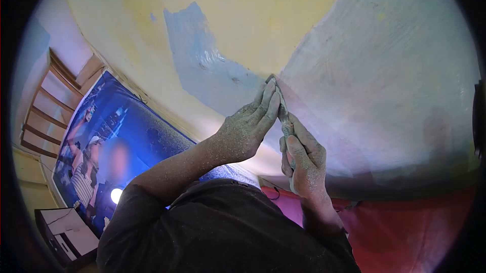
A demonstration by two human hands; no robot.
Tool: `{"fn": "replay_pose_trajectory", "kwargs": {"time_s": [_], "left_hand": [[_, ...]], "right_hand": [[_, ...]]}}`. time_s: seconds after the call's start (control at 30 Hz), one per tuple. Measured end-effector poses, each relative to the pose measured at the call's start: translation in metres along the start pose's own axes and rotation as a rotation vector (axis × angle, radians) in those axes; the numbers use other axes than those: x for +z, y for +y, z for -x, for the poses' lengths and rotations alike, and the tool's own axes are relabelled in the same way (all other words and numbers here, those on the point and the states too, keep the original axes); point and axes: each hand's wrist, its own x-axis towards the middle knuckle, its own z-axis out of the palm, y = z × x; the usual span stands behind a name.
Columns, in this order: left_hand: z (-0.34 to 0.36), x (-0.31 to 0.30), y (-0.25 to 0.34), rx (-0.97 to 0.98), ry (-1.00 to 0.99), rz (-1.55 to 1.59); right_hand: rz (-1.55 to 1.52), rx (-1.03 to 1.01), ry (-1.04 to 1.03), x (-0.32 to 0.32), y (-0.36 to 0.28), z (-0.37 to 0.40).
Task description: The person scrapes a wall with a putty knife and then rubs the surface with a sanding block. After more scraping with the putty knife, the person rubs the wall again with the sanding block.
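Two dust-coated hands meet at the centre of the frame on a scraper (284,116), whose blade tip touches the wall (253,15). The left hand (245,134) lies with its fingers straight and together, pressed flat against the blade. The right hand (305,164) is wrapped tight round the handle below.

The wall is yellow, with a ragged blue patch (202,60) upper centre and a broad pale grey area (395,80) at right. A blue banner (126,131) and wooden rack (48,111) fill the left, a white box (71,230) sits lower left, and a red sheet (405,232) lies lower right.
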Motion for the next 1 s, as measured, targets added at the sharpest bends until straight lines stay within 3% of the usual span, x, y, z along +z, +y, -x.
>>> {"fn": "replay_pose_trajectory", "kwargs": {"time_s": [0.13,0.37,0.4,0.5,0.63,1.0], "left_hand": [[0.002,0.004,0.000,0.076,-0.026,-0.012],[0.002,-0.008,-0.002,-0.001,0.036,0.027],[0.004,-0.007,-0.002,-0.056,-0.083,0.062],[0.004,0.000,0.001,0.075,-0.028,0.027],[0.003,-0.005,-0.002,-0.004,0.007,0.032],[0.002,-0.008,-0.004,0.022,-0.009,0.039]], "right_hand": [[0.010,-0.036,-0.008,-0.005,-0.002,0.008],[-0.044,0.006,-0.005,0.009,-0.003,0.001],[-0.055,0.024,-0.007,0.007,-0.007,0.005],[-0.052,-0.016,-0.021,-0.001,-0.003,0.009],[-0.076,0.048,0.020,0.013,-0.006,0.001],[-0.055,-0.001,0.019,0.011,-0.001,0.005]]}}
